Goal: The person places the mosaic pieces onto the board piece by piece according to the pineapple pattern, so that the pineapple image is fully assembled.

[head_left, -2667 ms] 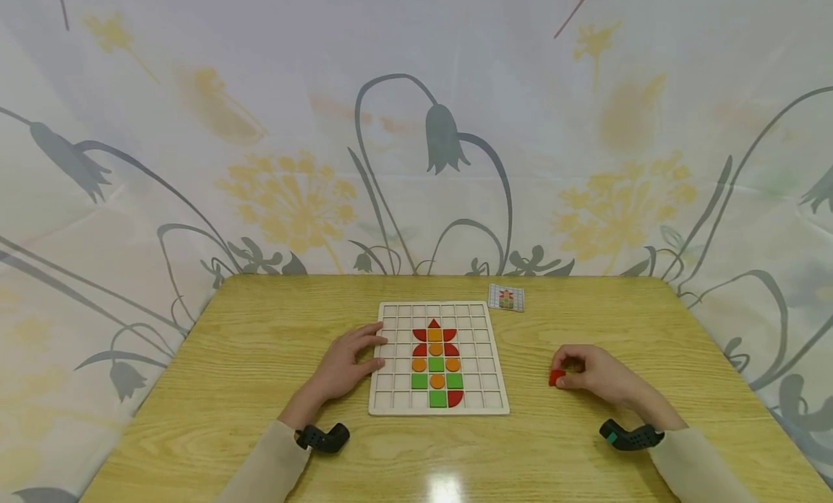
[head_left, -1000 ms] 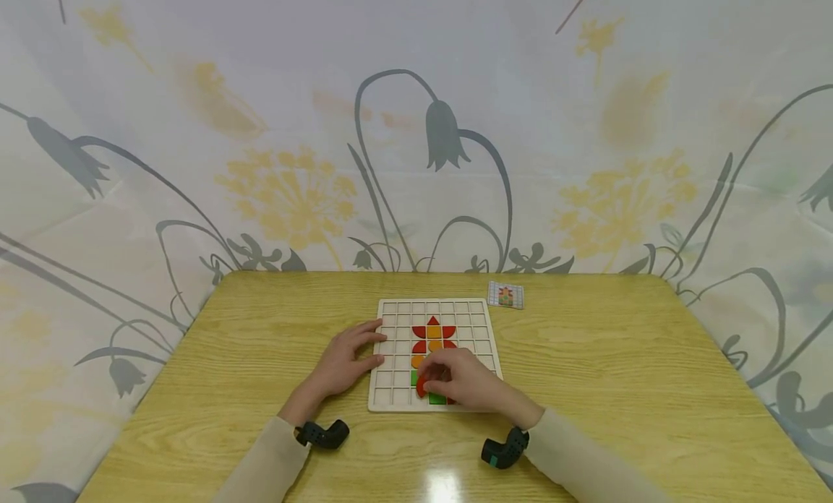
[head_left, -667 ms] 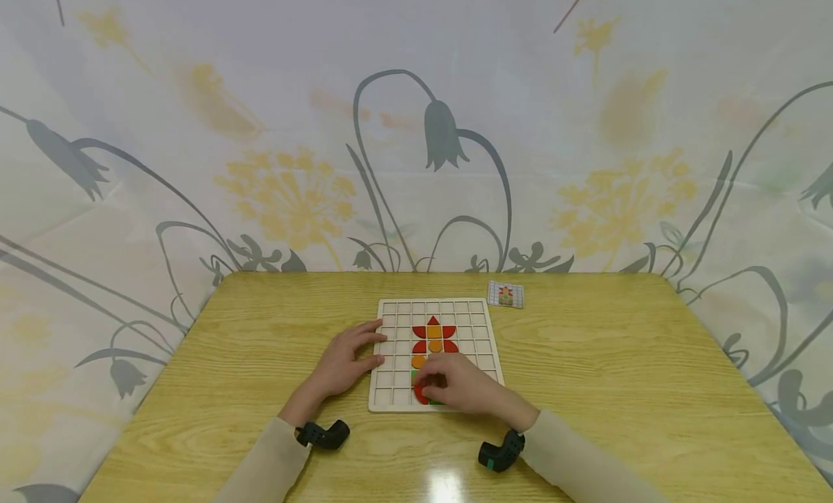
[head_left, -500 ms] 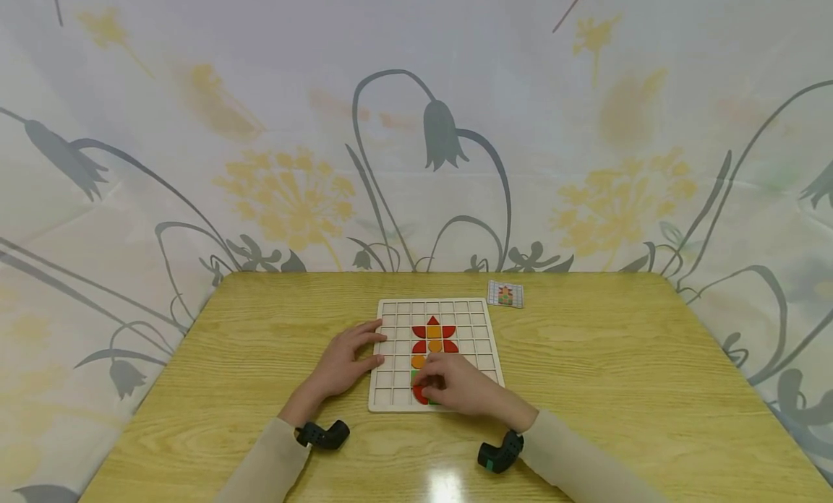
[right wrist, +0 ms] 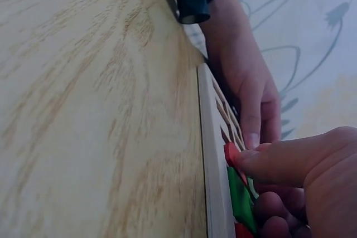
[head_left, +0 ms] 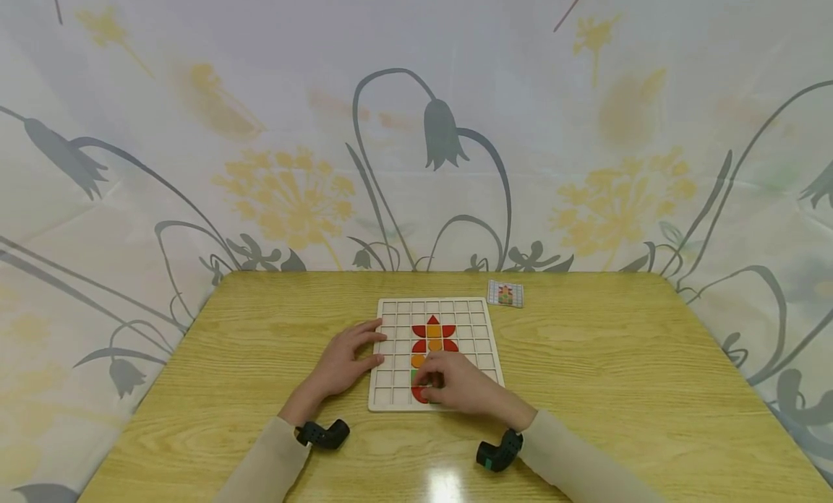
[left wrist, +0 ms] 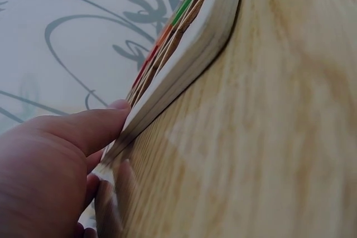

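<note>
A pale wooden grid board lies on the table, bearing a pattern of red, orange and green tiles. My right hand is over its lower rows, thumb and fingers pinching a red quarter-round tile at a bottom-row cell. In the right wrist view, the red tile sits beside a green square tile at the near edge. My right hand hides several lower tiles. My left hand rests at the board's left edge with fingers extended, thumb on the rim in the left wrist view.
Beyond the board's top right corner lies a small card printed with a similar tile pattern. Black cameras are strapped to both wrists. A flower-patterned cloth rises behind the wooden table.
My right hand has carried the red quarter-round tile leftward from the table to the board. Over the last second it has lowered slightly into the bottom row. My left hand stays put.
</note>
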Motion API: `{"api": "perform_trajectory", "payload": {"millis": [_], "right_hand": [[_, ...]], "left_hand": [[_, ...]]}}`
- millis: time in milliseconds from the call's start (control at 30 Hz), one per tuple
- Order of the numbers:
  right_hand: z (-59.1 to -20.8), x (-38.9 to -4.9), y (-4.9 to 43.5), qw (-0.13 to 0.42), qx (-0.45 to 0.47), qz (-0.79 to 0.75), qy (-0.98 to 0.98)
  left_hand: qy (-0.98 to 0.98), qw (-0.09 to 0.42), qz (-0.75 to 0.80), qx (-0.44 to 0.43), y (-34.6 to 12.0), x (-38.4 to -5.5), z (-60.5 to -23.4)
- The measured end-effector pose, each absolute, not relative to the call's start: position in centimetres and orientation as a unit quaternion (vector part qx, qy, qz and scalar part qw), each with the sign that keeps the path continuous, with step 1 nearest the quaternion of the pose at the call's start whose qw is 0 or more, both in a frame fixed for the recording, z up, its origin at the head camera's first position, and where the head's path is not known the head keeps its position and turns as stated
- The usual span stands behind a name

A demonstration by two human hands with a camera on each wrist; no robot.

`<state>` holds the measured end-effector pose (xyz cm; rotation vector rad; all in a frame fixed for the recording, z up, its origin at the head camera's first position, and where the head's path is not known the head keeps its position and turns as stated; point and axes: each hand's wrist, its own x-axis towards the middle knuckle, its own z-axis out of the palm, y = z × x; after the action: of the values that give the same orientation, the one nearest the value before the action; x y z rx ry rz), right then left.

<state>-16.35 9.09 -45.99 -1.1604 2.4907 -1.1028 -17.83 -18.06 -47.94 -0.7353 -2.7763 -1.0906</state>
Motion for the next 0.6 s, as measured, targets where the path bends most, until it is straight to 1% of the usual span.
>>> {"api": "perform_trajectory", "payload": {"millis": [167, 433, 600], "right_hand": [[-45.7, -16.7, 9.9, 0.085, -0.368, -0.416, 0.827], [-45.0, -17.6, 13.0, 0.006, -0.361, -0.45, 0.817], [-45.0, -17.7, 15.7, -0.02, -0.327, -0.446, 0.833]], "left_hand": [[-0.899, 0.026, -0.37, -0.235, -18.0, -18.1, -47.9], [-0.872, -0.018, -0.443, -0.208, -18.5, -18.3, -47.8], [-0.866, -0.029, -0.463, -0.186, -18.9, -18.2, -47.6]]}}
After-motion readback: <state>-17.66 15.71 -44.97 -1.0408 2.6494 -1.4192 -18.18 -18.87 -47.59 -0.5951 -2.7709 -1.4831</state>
